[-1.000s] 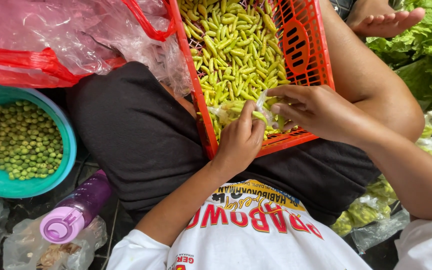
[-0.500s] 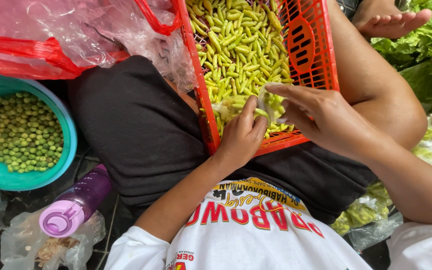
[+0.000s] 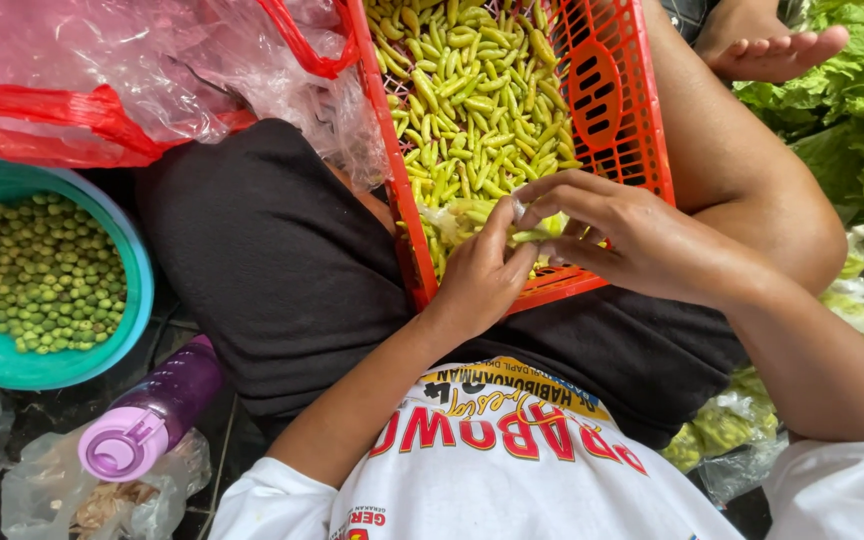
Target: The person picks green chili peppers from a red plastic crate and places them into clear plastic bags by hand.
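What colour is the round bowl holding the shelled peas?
Teal; the round plastic bowl shows in the head view, at left.

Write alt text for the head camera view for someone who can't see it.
Both hands, left hand and right hand, pinch a green chili over an orange crate of chilies on the person's lap. A teal bowl of green stems sits left, beside a purple bottle.
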